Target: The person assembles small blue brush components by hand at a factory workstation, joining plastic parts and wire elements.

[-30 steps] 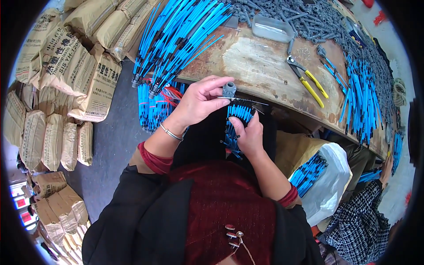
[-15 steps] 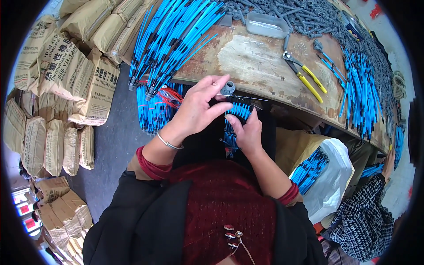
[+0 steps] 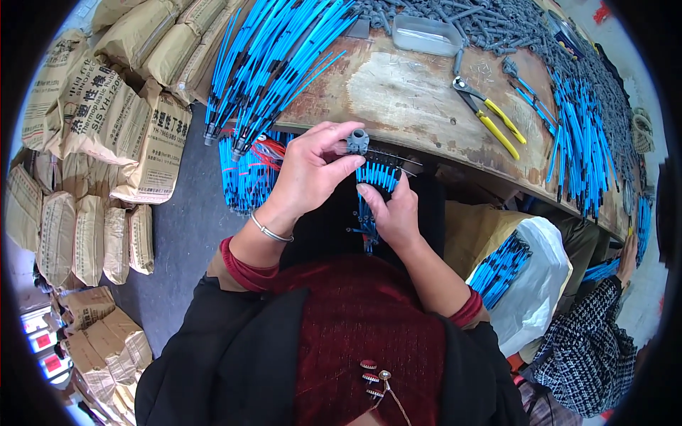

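My left hand (image 3: pixel 312 167) is closed, fingers and thumb around a grey plastic fitting (image 3: pixel 357 140) with a round hole in its top. Just beyond the table's front edge, my right hand (image 3: pixel 392 211) grips a row of short blue tubes (image 3: pixel 376 172) with black ends, thumb on the near side. Thin metal wires stick out to the right from between the fitting and the tubes. Below, a hanging cluster of blue and dark pieces (image 3: pixel 367 231) shows against my dark clothing. My left fingertips partly hide the fitting.
On the wooden table (image 3: pixel 398 92) lie yellow-handled pliers (image 3: pixel 490 117), a clear plastic box (image 3: pixel 426 35), heaped grey fittings (image 3: pixel 490 28) and blue tube bundles (image 3: pixel 280 64). A white sack (image 3: pixel 540 284) stands at right, near another person's hand (image 3: pixel 628 259). Paper sacks (image 3: pixel 106 121) are stacked left.
The grey fitting has moved slightly left and toward me with my left hand, and more of it shows. My right hand has shifted slightly left, still gripping the blue tubes.
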The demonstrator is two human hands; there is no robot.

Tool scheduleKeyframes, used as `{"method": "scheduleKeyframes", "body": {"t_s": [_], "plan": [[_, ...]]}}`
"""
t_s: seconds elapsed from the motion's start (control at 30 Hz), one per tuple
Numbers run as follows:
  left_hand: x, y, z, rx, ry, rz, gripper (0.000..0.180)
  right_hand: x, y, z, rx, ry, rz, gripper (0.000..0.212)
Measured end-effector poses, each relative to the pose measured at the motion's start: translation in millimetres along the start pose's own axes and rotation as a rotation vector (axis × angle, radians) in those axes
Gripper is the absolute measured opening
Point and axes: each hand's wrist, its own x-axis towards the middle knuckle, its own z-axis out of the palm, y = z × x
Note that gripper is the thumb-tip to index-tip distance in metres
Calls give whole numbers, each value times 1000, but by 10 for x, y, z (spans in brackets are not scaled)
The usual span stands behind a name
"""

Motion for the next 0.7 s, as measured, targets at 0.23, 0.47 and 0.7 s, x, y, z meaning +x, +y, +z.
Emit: {"method": "scheduleKeyframes", "body": {"t_s": [0.23,0.47,0.7], "plan": [[5,-8,-92,-326,-108,-78,40,27,9,-53,-56,-66,-42,28],[-8,-19,-121,-299,-111,-100,39,43,-79,-59,-259,-139,-28,30],[-27,-62,0,-279,-8,-72,38,140,-9,-85,-158,-138,-58,30]]}}
